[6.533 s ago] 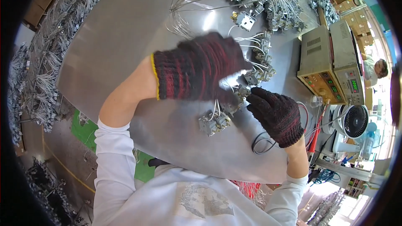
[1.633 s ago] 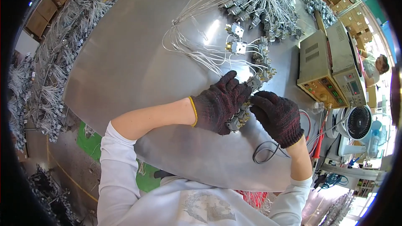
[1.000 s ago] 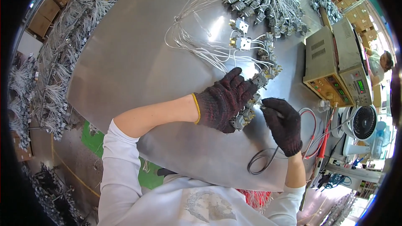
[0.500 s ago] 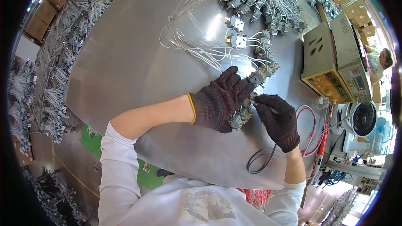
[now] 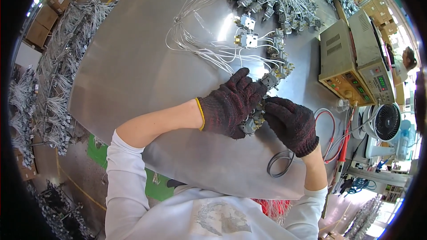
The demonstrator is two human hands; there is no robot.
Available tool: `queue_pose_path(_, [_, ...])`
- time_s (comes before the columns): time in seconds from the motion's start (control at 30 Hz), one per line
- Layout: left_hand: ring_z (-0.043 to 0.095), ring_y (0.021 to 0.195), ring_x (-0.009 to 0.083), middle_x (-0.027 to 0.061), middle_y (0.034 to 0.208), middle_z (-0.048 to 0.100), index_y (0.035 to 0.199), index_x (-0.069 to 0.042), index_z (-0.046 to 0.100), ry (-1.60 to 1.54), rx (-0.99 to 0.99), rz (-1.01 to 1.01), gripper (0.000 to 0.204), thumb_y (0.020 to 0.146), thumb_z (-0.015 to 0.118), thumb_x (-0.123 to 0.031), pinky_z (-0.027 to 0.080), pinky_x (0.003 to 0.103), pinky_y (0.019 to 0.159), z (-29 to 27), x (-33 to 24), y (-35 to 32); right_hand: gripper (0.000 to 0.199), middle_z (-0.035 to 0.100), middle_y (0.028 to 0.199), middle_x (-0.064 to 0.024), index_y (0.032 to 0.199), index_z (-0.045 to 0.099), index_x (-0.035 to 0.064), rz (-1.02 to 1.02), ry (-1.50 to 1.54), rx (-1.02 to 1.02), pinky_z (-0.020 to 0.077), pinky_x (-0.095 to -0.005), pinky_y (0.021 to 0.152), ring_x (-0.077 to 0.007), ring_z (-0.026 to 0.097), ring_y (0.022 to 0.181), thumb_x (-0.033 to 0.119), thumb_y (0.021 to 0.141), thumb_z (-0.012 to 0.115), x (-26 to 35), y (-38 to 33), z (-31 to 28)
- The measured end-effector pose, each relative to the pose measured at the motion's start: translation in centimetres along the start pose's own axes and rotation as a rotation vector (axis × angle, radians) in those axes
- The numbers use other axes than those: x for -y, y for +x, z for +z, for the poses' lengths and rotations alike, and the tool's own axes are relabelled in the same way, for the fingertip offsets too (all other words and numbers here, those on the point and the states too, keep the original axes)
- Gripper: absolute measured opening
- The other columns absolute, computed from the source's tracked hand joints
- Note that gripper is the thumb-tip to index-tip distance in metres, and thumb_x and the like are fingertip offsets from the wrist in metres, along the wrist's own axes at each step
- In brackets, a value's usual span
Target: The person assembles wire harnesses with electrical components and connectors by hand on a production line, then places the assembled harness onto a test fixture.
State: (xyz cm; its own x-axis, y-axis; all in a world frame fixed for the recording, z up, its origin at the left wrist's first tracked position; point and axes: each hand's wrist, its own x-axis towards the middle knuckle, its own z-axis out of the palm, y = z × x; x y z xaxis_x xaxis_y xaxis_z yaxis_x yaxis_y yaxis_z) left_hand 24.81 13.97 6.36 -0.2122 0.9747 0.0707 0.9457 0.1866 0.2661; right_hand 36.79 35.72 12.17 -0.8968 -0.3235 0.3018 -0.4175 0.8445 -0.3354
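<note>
A row of small grey electrical components (image 5: 269, 80) with brass-coloured terminals and white wires (image 5: 213, 56) runs across the metal table. My left hand (image 5: 232, 104), in a dark knitted glove with a yellow cuff, lies over the row from the left, fingers stretched out and touching it. The nearest component (image 5: 249, 126) shows beside its thumb. From the right, my gloved right hand (image 5: 291, 122) reaches to the same row, its fingertips pinched together against it. Whatever it pinches is hidden. A dark cable (image 5: 281, 153) comes out from beneath that hand and loops on the table.
Two bench instruments (image 5: 340, 62) with lit displays stand at the right, a small fan (image 5: 386, 122) close by. Red leads (image 5: 343, 149) hang near the table edge. More wired components (image 5: 291, 11) are heaped at the far side. Racks of wire bundles (image 5: 66, 62) stand at the left.
My right hand has moved left and up, bringing its fingertips against the row. The cable loop shifted slightly right. One instrument's display went from red to green. My left hand stays almost in place.
</note>
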Motion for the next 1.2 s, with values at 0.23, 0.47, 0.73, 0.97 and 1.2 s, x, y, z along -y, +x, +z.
queue_pose_path(0.23, [0.043, 0.144, 0.0504, 0.0342, 0.152, 0.049, 0.156, 0.013, 0.042, -0.020, -0.014, -0.029, 0.117, 0.074, 0.083, -0.061, 0.016, 0.067, 0.130, 0.2, -0.2, -0.2, 0.030, 0.080, 0.114, -0.0144, 0.120, 0.078, 0.0054, 0.153, 0.189, -0.066, 0.0610, -0.0350, 0.072, -0.0254, 0.078, 0.080, 0.000, 0.091, 0.080, 1.0, -1.5, 1.0])
queue_pose_path(0.47, [0.044, 0.144, 0.0490, 0.0341, 0.151, 0.050, 0.160, 0.011, 0.036, -0.010, -0.051, 0.013, 0.122, 0.075, 0.082, -0.063, 0.014, 0.066, 0.132, 0.4, 0.0, 0.4, 0.029, 0.078, 0.109, -0.0100, 0.125, 0.076, -0.0007, 0.668, 0.645, -0.153, 0.0574, -0.0288, 0.073, -0.0137, 0.071, 0.084, -0.005, 0.096, 0.070, 1.6, -6.1, 2.3])
queue_pose_path(0.73, [0.048, 0.132, 0.0443, 0.0249, 0.136, 0.054, 0.168, 0.008, 0.019, 0.041, -0.156, -0.008, 0.144, 0.065, 0.089, -0.063, 0.017, 0.065, 0.129, 2.3, 0.0, 0.3, 0.034, 0.079, 0.119, -0.0170, 0.116, 0.076, 0.0068, 0.151, 0.159, -0.026, 0.0643, -0.0417, 0.082, -0.0371, 0.079, 0.096, -0.001, 0.084, 0.084, 0.8, -4.6, 0.7])
queue_pose_path(0.97, [0.050, 0.134, 0.0459, 0.0294, 0.138, 0.056, 0.162, 0.014, 0.031, 0.018, -0.100, -0.016, 0.129, 0.075, 0.082, -0.067, 0.017, 0.066, 0.131, 1.0, -0.4, 0.4, 0.033, 0.080, 0.119, -0.0170, 0.116, 0.077, 0.0059, 0.087, 0.098, -0.011, 0.0644, -0.0413, 0.080, -0.0353, 0.080, 0.093, -0.001, 0.085, 0.084, 0.9, -4.2, 0.2])
queue_pose_path(1.2, [0.049, 0.134, 0.0456, 0.0285, 0.136, 0.056, 0.161, 0.013, 0.034, 0.076, -0.149, -0.008, 0.125, 0.078, 0.078, -0.070, 0.017, 0.065, 0.131, 1.5, -0.5, 0.6, 0.031, 0.078, 0.123, -0.0205, 0.119, 0.077, 0.0009, 0.426, 0.545, -0.167, 0.0600, -0.0402, 0.096, -0.0319, 0.075, 0.114, -0.008, 0.089, 0.075, 3.7, -6.9, 1.8])
